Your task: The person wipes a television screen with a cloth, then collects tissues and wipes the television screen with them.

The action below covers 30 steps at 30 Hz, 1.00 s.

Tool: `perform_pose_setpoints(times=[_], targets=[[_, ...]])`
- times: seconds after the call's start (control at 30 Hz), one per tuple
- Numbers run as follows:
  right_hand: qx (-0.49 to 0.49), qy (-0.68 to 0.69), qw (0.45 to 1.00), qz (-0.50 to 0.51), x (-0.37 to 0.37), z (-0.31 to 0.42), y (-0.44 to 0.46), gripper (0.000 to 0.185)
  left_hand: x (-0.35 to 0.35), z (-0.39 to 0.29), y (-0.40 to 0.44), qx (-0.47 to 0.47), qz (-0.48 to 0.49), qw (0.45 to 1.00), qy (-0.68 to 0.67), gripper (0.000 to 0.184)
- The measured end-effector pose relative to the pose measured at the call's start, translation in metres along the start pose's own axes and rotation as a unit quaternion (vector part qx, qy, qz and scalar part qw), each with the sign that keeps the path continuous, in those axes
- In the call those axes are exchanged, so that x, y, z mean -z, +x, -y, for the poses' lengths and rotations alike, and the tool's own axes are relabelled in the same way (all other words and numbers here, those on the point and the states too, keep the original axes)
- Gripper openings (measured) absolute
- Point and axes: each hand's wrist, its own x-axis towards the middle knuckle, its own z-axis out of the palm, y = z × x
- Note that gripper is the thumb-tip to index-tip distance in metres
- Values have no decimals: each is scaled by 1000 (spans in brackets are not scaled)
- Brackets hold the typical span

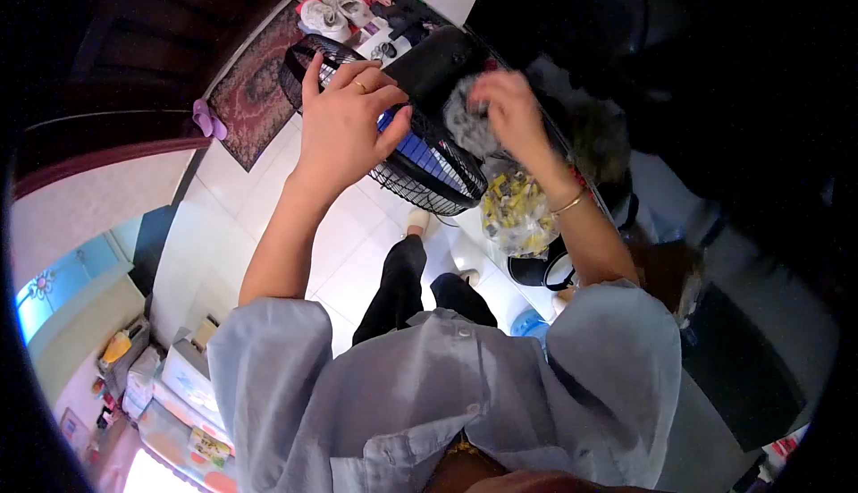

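Observation:
A black fan [424,176] with a wire grille and blue blades stands in front of me, its head tilted. My left hand [347,122] lies over the upper part of the grille, fingers bent across the rim and thumb on the near side. My right hand [511,113] is curled and blurred by motion, to the right of the fan. Close by it is a grey, crumpled, fluffy-looking thing [469,122]; whether the fingers touch it I cannot tell. Below that hand sits a clear plastic bag [518,216] with many small yellow pieces.
A patterned doormat [259,91] lies by the dark door, with purple slippers [208,120] at its edge. White shoes [335,12] stand at the back. Pale tiles [268,176] cover the floor. A blue-topped container [529,323] is near my legs; dark surfaces fill the right side.

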Motion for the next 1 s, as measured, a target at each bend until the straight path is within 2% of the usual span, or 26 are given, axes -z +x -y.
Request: perform_pose_setpoints(times=[0.03,0.1,0.13,0.23,0.37,0.4,0.43,0.5,0.53,0.6,0.63,0.7,0.77,0.8,0.87,0.9,1.0], targets=[[24,-10,998,-54,14,13,24,30,0,-3,-2,2,2,1000,2,15],[67,-26,997,-35,4,10,69,33,1,-5,-2,-3,2,1000,11,16],[28,-79,994,72,-8,-2,75,35,4,-7,-3,6,42,999,34,15],[-15,-66,996,55,-27,-24,78,37,1,-9,-4,18,34,999,35,15],[-151,-44,982,-103,-49,-30,28,44,3,-15,-2,9,43,998,42,15],[-186,-52,977,-93,-51,-23,16,48,2,-14,-2,7,42,998,42,15],[-180,-83,974,-113,-56,-14,3,49,0,-13,-1,6,38,998,44,15],[-266,-39,961,-69,-74,-8,-27,53,-1,-11,0,12,39,998,57,14],[-331,40,942,-25,-77,-3,-36,53,1,-12,0,9,44,998,54,14],[-441,198,873,59,-82,2,-40,54,1,-8,2,0,34,998,50,15],[-431,318,844,33,-71,3,-40,48,-1,-6,2,-5,24,999,45,15],[-331,287,894,93,-54,4,-28,42,-1,-3,2,-15,12,999,38,16],[-241,268,926,110,-49,10,4,49,-1,-8,2,-20,8,999,29,16],[-229,281,929,77,-37,26,31,43,-3,-9,1,-20,11,999,38,16],[-72,86,993,24,-59,15,70,38,-6,-9,0,-17,2,999,34,16],[11,-13,1000,-4,-60,18,86,35,-7,-9,-1,-13,-4,999,33,16],[-48,-57,959,274,-49,43,92,29,-4,-9,-5,4,-5,1000,29,17]])
